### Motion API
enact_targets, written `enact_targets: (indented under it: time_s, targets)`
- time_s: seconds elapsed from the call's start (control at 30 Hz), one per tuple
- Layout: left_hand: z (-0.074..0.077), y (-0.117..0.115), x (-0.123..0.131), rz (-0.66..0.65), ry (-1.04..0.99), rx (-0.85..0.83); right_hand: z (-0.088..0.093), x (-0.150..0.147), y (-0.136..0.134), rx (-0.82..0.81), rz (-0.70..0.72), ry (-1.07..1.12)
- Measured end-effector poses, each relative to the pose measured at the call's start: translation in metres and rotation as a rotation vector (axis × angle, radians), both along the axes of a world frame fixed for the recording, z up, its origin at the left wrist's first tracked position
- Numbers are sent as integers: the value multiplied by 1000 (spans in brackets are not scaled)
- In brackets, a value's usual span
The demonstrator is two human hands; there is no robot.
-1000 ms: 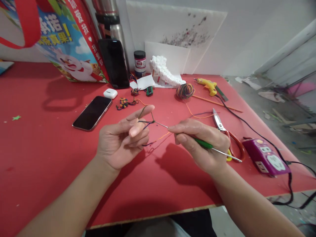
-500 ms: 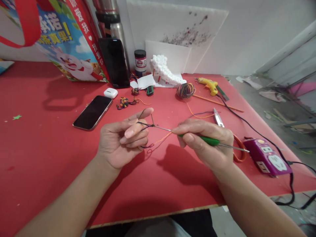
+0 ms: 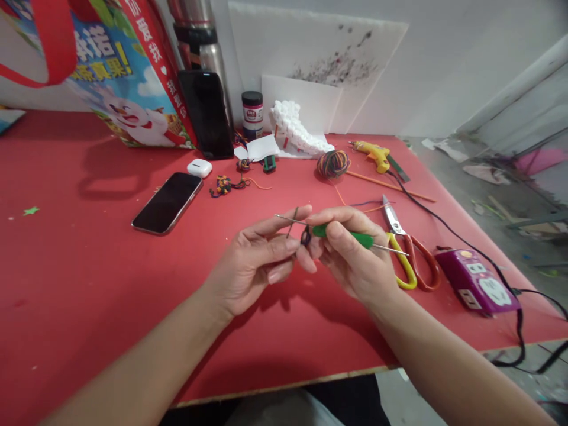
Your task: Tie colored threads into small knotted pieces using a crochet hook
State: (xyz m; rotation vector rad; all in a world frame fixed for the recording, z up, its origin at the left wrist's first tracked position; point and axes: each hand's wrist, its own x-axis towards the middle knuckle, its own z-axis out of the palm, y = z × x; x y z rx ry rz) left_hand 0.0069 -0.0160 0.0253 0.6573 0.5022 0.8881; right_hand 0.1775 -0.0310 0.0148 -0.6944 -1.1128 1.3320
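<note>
My right hand [image 3: 355,251] is closed round the green handle of a crochet hook [image 3: 344,235]. The hook's thin metal tip points left, above the fingers of my left hand [image 3: 261,257]. Dark yarn [image 3: 305,236] is pinched in my left hand, with a small loop between the two hands and a strand stretched up over the index finger. The fingertips of both hands are close together at the loop. Behind them a multicoloured yarn ball [image 3: 333,164] lies on the red table [image 3: 89,284], and an orange strand trails from it.
Scissors [image 3: 410,254] and a purple power socket [image 3: 477,281] lie to the right, with a yellow glue gun [image 3: 373,155] behind. A phone [image 3: 167,203] and white earbud case [image 3: 199,168] lie left. A white beaded piece [image 3: 295,127] stands at the back.
My left hand has moved right and my right hand slightly left, so they now meet. The hook tip has shifted left across the left fingers, and the scissors' handles are more exposed.
</note>
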Motion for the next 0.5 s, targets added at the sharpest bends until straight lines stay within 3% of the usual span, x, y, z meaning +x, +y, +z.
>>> enact_targets:
  time_s: [0.3,0.4,0.5]
  targets:
    - [-2,-6,-2,92,180,194,-11,1,2,107,-269,-150]
    - [-1,-7,-1,78,187,246,-9,-1,0,122,-266,-168]
    - [-2,-6,0,93,181,259,-6,-1,-2,60,-172,-117]
